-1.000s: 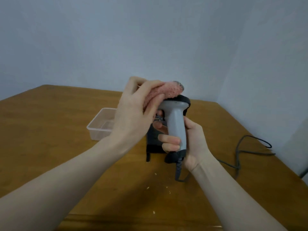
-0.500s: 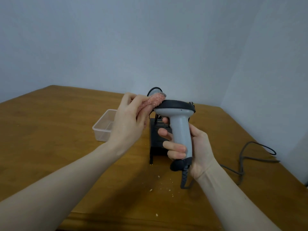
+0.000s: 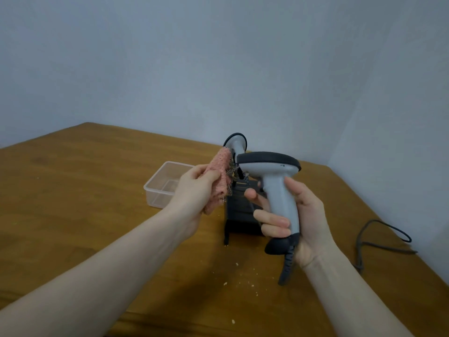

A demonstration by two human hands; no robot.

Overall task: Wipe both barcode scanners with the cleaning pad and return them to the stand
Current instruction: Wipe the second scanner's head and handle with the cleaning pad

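— Grey scanner (image 3: 279, 188): where, which way?
— Upright in the right hand (image 3: 301, 215), fingers wrapped round the handle, head pointing left.
— Left hand (image 3: 194, 190)?
— Pinching the pink pad (image 3: 218, 176) at its nose, before the stand (image 3: 240, 215).

We have just one view, from a camera on the person's head. It looks forward and down at the wooden table (image 3: 73, 190), close to both hands, with the walls (image 3: 194, 69) meeting in a corner behind.
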